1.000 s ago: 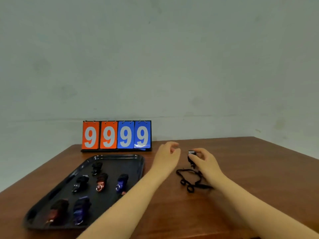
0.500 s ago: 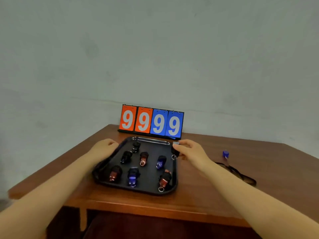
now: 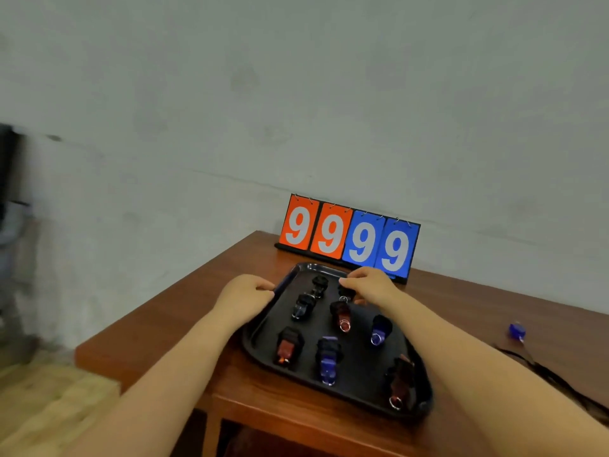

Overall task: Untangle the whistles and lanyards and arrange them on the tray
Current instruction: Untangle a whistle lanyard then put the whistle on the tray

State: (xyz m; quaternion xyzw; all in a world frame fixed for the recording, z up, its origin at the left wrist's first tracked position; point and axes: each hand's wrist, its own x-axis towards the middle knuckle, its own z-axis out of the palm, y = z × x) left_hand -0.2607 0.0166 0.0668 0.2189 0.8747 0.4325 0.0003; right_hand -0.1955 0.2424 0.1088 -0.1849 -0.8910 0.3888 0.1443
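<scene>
A glossy black plastic tray (image 3: 359,387) with rounded corners and a raised rim sits right of centre in the frame, on a smooth reddish-brown wooden table (image 3: 171,321). On it lie small, chunky whistles wrapped in dark cord, some with shiny metal rings: a red one (image 3: 341,315) mid-tray, a blue one (image 3: 379,329) to its right, another blue one (image 3: 328,359) and a red one (image 3: 287,346) lower down. Your left hand (image 3: 245,296) curls over the tray's left rim, fingers gripping the edge. Your right hand (image 3: 369,285) hovers over the tray's upper part, fingertips pinched on a black whistle (image 3: 346,290) just above the tray floor. At the right edge of the frame, a loose blue whistle (image 3: 516,330) and a black lanyard (image 3: 557,379) lie on the table. Behind the tray stands a stiff flip scoreboard (image 3: 349,237) reading 9999.
</scene>
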